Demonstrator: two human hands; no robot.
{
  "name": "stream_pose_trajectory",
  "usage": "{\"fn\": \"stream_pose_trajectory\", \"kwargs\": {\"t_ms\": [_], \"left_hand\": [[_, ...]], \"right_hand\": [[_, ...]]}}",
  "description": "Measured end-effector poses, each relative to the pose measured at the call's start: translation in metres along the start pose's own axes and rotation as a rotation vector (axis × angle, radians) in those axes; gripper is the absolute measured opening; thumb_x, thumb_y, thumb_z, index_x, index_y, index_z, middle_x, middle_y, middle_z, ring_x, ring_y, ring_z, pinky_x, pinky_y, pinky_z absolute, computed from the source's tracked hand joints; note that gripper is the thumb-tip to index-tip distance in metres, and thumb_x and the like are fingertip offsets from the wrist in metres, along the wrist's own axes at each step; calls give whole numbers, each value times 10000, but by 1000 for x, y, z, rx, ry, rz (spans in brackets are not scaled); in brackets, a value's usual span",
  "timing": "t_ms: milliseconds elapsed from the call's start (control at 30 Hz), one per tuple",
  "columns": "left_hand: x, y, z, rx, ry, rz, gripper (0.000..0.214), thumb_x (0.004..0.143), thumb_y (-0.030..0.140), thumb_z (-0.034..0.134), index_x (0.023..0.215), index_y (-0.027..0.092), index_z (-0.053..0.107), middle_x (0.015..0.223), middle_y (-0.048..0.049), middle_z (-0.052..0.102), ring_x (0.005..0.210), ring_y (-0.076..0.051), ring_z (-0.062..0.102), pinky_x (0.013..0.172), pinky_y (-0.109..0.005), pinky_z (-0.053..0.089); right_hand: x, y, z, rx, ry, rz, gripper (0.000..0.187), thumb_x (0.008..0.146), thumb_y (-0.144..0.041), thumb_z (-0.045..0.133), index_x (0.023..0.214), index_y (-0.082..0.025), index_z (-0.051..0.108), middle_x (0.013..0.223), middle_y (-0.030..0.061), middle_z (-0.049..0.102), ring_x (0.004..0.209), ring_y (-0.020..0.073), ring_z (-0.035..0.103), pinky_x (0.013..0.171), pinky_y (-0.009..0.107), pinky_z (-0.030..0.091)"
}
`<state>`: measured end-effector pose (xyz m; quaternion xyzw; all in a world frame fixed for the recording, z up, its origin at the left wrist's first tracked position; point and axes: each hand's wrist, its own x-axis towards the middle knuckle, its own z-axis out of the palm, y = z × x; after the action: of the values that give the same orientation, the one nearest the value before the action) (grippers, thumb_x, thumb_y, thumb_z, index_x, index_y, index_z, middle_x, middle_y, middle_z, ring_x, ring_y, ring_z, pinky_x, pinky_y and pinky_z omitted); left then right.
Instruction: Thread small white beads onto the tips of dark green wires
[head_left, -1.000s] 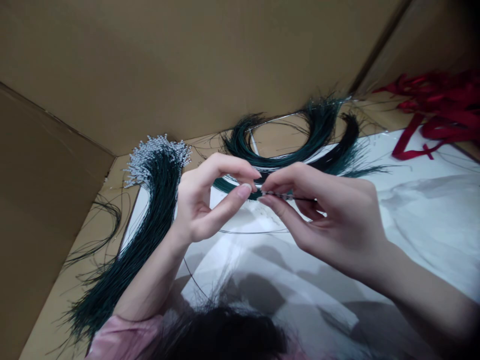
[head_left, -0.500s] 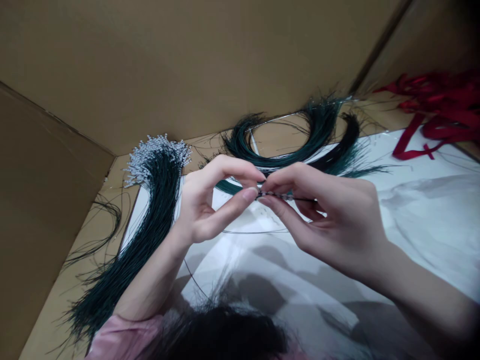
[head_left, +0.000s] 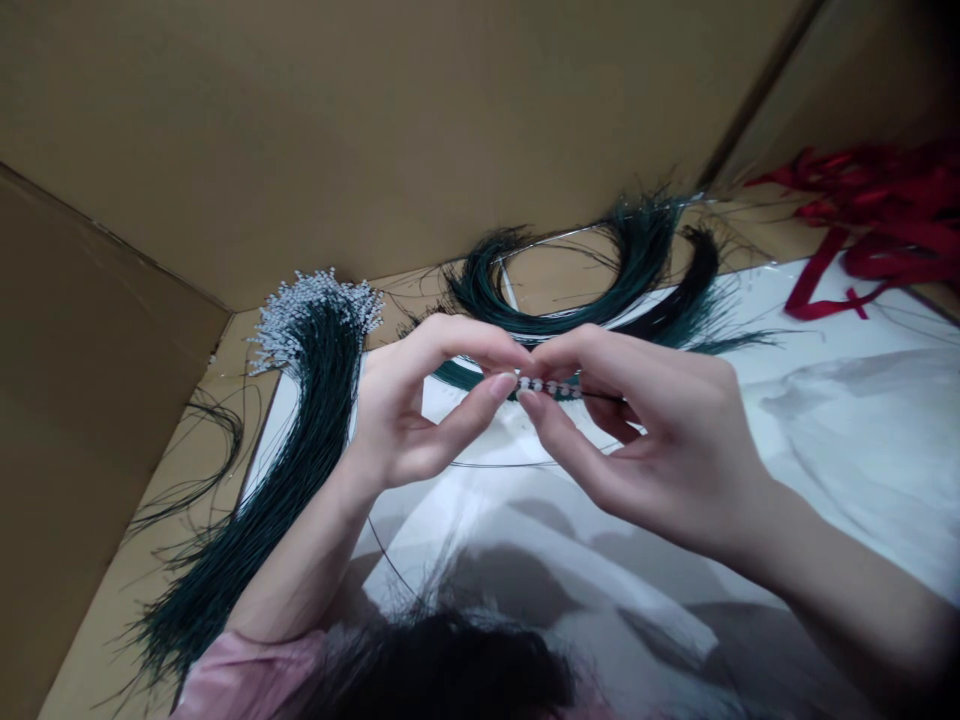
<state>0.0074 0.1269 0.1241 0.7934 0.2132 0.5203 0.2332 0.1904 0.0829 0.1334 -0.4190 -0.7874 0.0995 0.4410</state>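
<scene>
A dark thin wire strung with several small white beads (head_left: 551, 386) runs between my two hands, over the middle of the white surface. My left hand (head_left: 424, 400) pinches its left end between thumb and index finger. From the other side, my right hand (head_left: 645, 430) grips the beaded wire, thumb below and index finger above, with the bare wire passing back under its curled fingers. The fingertips of both hands nearly touch. To the left of my left hand lies a thick bundle of dark green wires (head_left: 315, 400), topped with a cluster of white beaded ends (head_left: 319, 310).
Behind my hands, curved bundles of dark green wire (head_left: 570, 318) lie by the cardboard wall (head_left: 375, 130). A heap of red ribbon (head_left: 892, 220) sits at the far right. Crumpled clear plastic (head_left: 877, 430) covers the right side. Loose wires (head_left: 225, 450) lie at the left edge.
The beads between my fingertips now show more plainly, as my right fingers have shifted slightly. My left hand has stayed nearly still. The bundles and ribbon are unchanged.
</scene>
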Motion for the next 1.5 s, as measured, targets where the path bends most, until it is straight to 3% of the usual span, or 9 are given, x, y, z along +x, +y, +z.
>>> {"fn": "stream_pose_trajectory", "kwargs": {"t_ms": [200,800,1000,1200,1367,1500], "left_hand": [[1,-3,-1,-7,-7,33,205,827,132,674,1004,235,661,885,-19,698,753,-148,659,675,-306,549],[0,-5,-3,5,8,30,175,832,148,677,979,243,659,883,-13,706,755,-149,668,667,-304,550],[-1,-9,0,-165,20,-68,151,910,161,572,1022,204,663,854,-25,647,733,-130,644,695,-291,547],[-1,-9,7,-212,-54,-199,119,969,250,517,996,223,630,864,-30,616,806,-135,611,714,-268,534],[-5,-12,11,-323,-71,-229,159,974,338,511,993,209,602,918,-39,593,824,-135,592,728,-270,510],[-9,-14,14,-359,-81,-277,213,966,406,505,982,207,577,920,-45,571,838,-151,569,752,-296,494]], "right_hand": [[0,0,-1,6,-10,-8,70,849,-93,604,862,-161,618,612,-48,483,463,63,313,471,273,285],[1,-1,-2,11,-15,7,62,878,-118,585,848,-171,596,627,-47,485,473,67,344,484,267,295],[2,-2,-3,101,-31,41,64,869,-111,591,860,-173,603,629,-50,508,459,58,335,473,249,334],[3,-5,-5,207,-56,51,67,876,-98,576,856,-161,589,695,-20,556,568,75,469,520,227,411],[2,-6,-6,208,-83,88,70,900,-111,555,868,-142,610,616,-27,486,531,79,444,514,237,410],[2,-6,-5,231,-59,60,58,892,-106,568,864,-134,610,664,-19,524,523,64,416,502,236,395]]}}
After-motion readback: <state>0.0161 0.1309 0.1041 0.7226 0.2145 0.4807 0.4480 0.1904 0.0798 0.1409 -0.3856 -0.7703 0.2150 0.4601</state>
